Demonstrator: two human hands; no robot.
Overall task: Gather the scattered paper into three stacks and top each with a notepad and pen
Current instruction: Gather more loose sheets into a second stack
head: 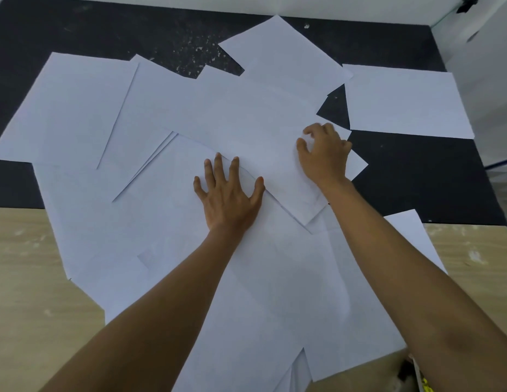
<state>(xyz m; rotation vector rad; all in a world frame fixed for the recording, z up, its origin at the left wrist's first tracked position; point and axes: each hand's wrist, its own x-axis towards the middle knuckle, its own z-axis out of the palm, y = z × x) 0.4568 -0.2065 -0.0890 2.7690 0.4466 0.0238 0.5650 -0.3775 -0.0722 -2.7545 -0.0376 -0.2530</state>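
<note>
Your left hand [228, 199] lies flat at the centre of the frame, fingers spread wide and palm pressed down on the loose white sheets of paper [173, 227] that cover most of the table. Your right hand [324, 154] sits just to the right of it and a little higher in the frame, fingers curled with the thumb set apart, bearing on the right end of a long sheet [246, 128] that slants across the pile; whether it pinches that sheet's edge or only presses on it you cannot tell from here. The paper is still scattered: overlapping sheets fan out from the centre toward the left edge and down to the bottom of the frame, one sheet [283, 55] points toward the upper middle, and another sheet [405, 100] lies at the upper right, nearly clear of the rest. The table shows two surfaces, a dark speckled one [76, 29] across the top and a pale wood-grain one [28, 278] along the lower left and lower right. A white wall panel [484, 80] stands at the right edge. At the bottom right corner, beside your right forearm, a small dark and yellow object [416, 377] peeks out, too hidden to identify.
</note>
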